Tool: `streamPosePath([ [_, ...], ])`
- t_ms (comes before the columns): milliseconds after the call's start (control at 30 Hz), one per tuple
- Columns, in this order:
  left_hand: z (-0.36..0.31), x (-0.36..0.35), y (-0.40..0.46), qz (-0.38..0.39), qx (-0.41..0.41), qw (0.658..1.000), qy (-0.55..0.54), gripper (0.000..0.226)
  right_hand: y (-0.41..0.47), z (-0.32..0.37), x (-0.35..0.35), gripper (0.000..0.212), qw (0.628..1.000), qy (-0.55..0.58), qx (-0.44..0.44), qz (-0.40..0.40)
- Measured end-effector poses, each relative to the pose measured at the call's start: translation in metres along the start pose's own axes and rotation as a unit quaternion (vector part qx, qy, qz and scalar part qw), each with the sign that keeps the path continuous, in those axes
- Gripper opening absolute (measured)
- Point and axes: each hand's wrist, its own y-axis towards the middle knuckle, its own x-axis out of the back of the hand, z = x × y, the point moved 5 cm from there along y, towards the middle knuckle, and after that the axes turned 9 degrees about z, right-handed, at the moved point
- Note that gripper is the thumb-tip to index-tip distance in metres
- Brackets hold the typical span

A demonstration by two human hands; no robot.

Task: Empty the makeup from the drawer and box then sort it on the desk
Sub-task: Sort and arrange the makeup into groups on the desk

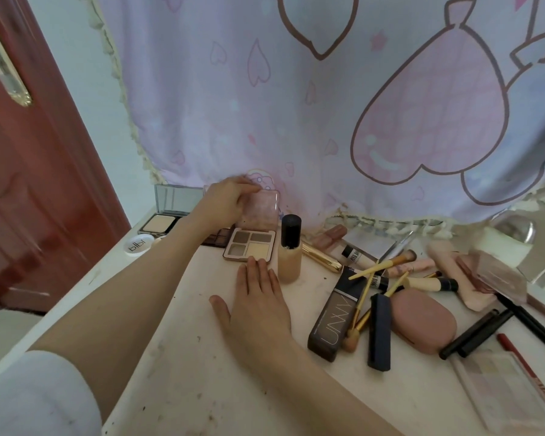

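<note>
My left hand (226, 201) grips the raised pink lid (261, 209) of an open four-pan eyeshadow palette (249, 245) near the back of the white desk (177, 357). My right hand (258, 306) lies flat on the desk, fingers straight, fingertips touching the palette's front edge. Behind my left arm stands an open powder compact (162, 221) with its mirror up, beside a small white round jar (138, 244). A foundation bottle with a black cap (290, 250) stands upright just right of the palette.
A loose pile fills the right half of the desk: a brown UNNY tube (335, 319), a pink oval case (425, 322), yellow-handled brushes (381, 265), a gold tube (323, 256), black pencils (472, 332), a pale palette (504, 391). A patterned cloth (296, 105) hangs behind; a red door (29, 184) at left.
</note>
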Motion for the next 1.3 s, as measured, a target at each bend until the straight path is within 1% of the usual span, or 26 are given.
streamPosePath([
  [67,-0.001,0.002,-0.002,-0.011,-0.021,0.999,0.031,0.045,0.003,-0.001,0.001,0.072,1.0,0.0,-0.001,-0.002],
  [133,-0.002,0.0,-0.006,0.003,-0.037,0.998,0.04,0.048,0.005,-0.001,0.002,0.071,1.0,-0.001,0.0,-0.007],
  [200,-0.001,-0.003,-0.009,0.022,-0.034,0.999,0.028,0.052,0.006,-0.001,0.001,0.071,1.0,-0.001,-0.001,-0.01],
  [400,-0.001,-0.001,-0.011,0.014,-0.044,0.998,0.04,0.055,0.01,-0.002,0.0,0.07,1.0,0.0,-0.004,-0.004],
  [567,0.001,-0.006,-0.014,0.042,-0.029,0.998,0.042,0.059,0.01,-0.003,0.001,0.069,1.0,0.0,-0.003,-0.007],
  [700,0.005,-0.012,-0.016,0.077,-0.024,0.995,0.051,0.052,0.011,-0.003,-0.001,0.067,1.0,-0.012,0.001,0.003],
  [767,0.008,-0.012,-0.023,0.091,-0.006,0.994,0.057,0.051,0.009,-0.002,-0.002,0.067,1.0,-0.019,0.008,0.007],
  [900,0.004,-0.007,-0.056,0.052,0.037,0.998,0.019,0.048,-0.007,-0.001,-0.004,0.068,0.999,-0.04,0.026,0.02],
  [967,-0.002,-0.01,-0.083,0.029,0.042,0.999,-0.002,0.048,-0.019,-0.002,-0.004,0.065,0.998,-0.049,0.036,0.024],
  [1000,-0.007,-0.012,-0.099,0.017,0.041,0.999,-0.01,0.046,-0.025,-0.001,-0.004,0.062,0.997,-0.049,0.043,0.026],
  [1033,-0.012,-0.014,-0.114,0.002,0.047,0.999,-0.016,0.039,-0.032,-0.001,-0.003,0.059,0.997,-0.044,0.051,0.028],
  [1100,-0.021,-0.019,-0.143,-0.033,0.067,0.997,-0.018,0.027,-0.048,-0.001,0.002,0.053,0.998,-0.007,0.064,0.026],
  [1167,-0.031,-0.025,-0.167,-0.054,0.098,0.993,-0.024,0.028,-0.069,-0.005,0.011,0.047,0.996,0.058,0.072,0.008],
  [1233,-0.043,-0.032,-0.182,-0.06,0.12,0.99,-0.034,0.029,-0.092,-0.01,0.024,0.043,0.988,0.116,0.092,-0.033],
  [1300,-0.053,-0.041,-0.188,-0.048,0.123,0.99,-0.047,0.028,-0.113,-0.018,0.038,0.039,0.978,0.145,0.122,-0.082],
])
